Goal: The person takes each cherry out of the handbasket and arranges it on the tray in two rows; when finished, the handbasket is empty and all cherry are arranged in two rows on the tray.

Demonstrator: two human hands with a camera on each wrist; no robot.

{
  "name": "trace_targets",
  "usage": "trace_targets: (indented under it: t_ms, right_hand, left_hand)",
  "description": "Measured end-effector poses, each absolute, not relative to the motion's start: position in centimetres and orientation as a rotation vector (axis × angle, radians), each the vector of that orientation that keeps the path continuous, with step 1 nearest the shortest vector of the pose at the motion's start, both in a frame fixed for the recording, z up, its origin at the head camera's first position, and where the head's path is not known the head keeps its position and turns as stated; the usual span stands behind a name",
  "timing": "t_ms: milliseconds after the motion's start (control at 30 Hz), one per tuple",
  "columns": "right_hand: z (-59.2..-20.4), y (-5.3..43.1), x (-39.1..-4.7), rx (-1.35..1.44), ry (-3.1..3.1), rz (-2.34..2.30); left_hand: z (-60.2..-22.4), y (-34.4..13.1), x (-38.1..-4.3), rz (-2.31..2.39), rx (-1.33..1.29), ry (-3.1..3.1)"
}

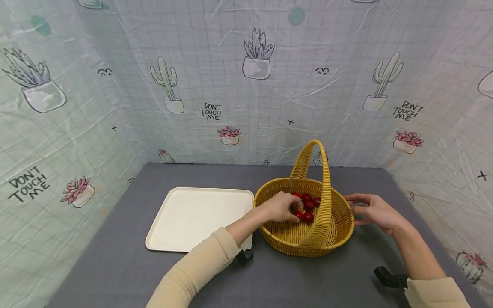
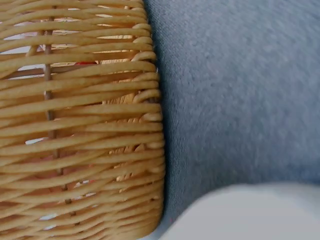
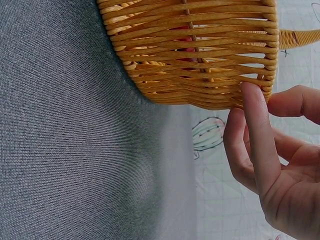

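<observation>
A yellow wicker basket (image 1: 286,246) with a tall arched handle stands right of centre, with several small, shiny red fruits (image 1: 309,205) in it. My left hand (image 1: 280,207) reaches over its left rim, thumb and fingers curved around a red fruit (image 1: 298,214) at the near left of the cluster. In the left wrist view the woven wall (image 2: 85,115) hides that hand. At the basket's right side, my right hand (image 1: 379,212) touches the rim with its fingertips. Seen from the right wrist, its fingers (image 3: 260,135) are spread and lightly bent against the outer wall (image 3: 200,55).
A white rectangular tray (image 1: 200,218) lies left of the basket, close to its rim, with my left forearm (image 1: 208,256) crossing its near right corner. Both stand on a dark grey cloth surface (image 1: 115,265). A printed curtain (image 1: 192,85) encloses the back and sides.
</observation>
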State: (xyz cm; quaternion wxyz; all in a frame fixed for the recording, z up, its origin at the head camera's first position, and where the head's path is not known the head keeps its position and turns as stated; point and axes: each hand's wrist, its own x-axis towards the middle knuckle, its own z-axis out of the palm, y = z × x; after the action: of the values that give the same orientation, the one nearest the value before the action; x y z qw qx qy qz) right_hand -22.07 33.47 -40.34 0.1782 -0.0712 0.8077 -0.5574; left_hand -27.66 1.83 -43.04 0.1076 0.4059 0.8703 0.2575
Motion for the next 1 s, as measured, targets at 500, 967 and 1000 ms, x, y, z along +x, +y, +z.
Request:
trace_targets:
  t_ms: [500, 967, 1000]
  right_hand:
    - [-40.5, 33.4, -22.0, -0.195, 2.290, -1.585]
    - [-40.6, 33.6, -22.0, -0.195, 2.285, -1.591]
    - [-40.6, 33.6, -22.0, -0.194, 2.284, -1.591]
  left_hand:
    - [-42.1, 0.3, -27.2, 0.864, 1.171, 2.497]
    - [-41.0, -1.5, -26.7, 0.999, 1.134, 2.527]
    - [-40.9, -1.6, -26.7, 1.005, 1.132, 2.532]
